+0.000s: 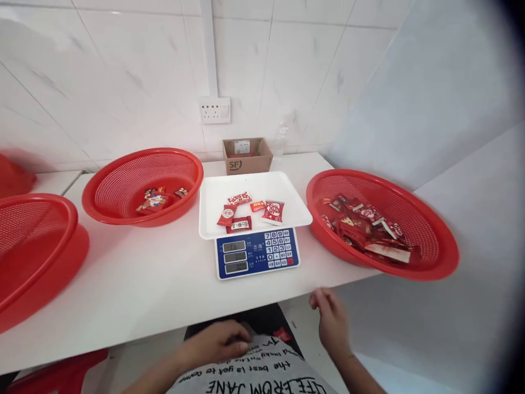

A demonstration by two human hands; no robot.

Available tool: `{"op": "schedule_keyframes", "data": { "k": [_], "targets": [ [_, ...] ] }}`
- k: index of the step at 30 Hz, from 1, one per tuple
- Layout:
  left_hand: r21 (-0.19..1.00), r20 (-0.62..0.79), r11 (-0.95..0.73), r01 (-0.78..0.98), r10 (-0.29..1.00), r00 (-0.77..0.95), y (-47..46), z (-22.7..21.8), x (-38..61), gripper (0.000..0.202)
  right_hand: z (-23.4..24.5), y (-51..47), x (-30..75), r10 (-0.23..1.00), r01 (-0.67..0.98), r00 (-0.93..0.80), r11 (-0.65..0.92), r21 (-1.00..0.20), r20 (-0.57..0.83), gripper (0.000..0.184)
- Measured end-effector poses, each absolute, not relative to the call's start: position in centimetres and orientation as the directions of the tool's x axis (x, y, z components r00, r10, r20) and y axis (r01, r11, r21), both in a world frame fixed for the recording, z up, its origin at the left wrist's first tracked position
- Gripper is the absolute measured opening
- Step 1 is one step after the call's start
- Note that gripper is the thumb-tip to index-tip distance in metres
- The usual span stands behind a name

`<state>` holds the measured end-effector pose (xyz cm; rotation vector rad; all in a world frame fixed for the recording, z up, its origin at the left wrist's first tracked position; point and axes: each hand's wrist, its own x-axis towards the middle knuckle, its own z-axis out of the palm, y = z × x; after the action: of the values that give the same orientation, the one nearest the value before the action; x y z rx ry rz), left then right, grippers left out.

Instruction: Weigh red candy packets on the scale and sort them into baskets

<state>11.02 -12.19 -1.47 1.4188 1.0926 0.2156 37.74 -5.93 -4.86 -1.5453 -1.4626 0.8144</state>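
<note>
My left hand [223, 342] is low over my lap, against the printed shirt [262, 366]. Its thumb stands apart from the fingers, and I see nothing held. Just off the table's front edge is my right hand [333, 323], loosely bent, with no item visible in it. Ahead of both hands stands a blue digital scale [257, 254] with a white tray [211, 205]. Several red-wrapped snack packets [273, 212] lie spread on that tray. To the right, a red mesh basket [438, 251] holds a heap of wrapped snacks [369, 224].
Another red basket [98, 202], with a few packets [153, 201] inside, stands back left. A further red basket [45, 273] is nearer on the left. Behind the scale sits a cardboard box [248, 164] by the wall. A red packet [282, 334] shows below the table edge.
</note>
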Motion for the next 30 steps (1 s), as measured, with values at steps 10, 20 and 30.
{"op": "schedule_keyframes", "data": {
  "k": [10,20,30],
  "targets": [
    [0.724,-0.446,0.181,0.666,0.859,0.252,-11.7,-11.7,15.9,0.044,-14.8,-10.7,33.3,0.884,0.489,-0.468,0.248,-0.836,-0.012,0.034],
    [0.817,-0.482,0.239,0.525,0.783,0.393,-12.8,-6.9,14.9,0.025,-10.0,-10.8,36.5,0.828,0.388,-0.552,0.146,-0.910,-0.103,0.043],
    [0.981,-0.147,0.095,0.169,0.932,0.332,-10.1,3.9,15.8,0.038,4.1,-8.1,31.8,0.697,0.298,-0.715,0.375,-0.878,0.055,0.057]
  ]
}}
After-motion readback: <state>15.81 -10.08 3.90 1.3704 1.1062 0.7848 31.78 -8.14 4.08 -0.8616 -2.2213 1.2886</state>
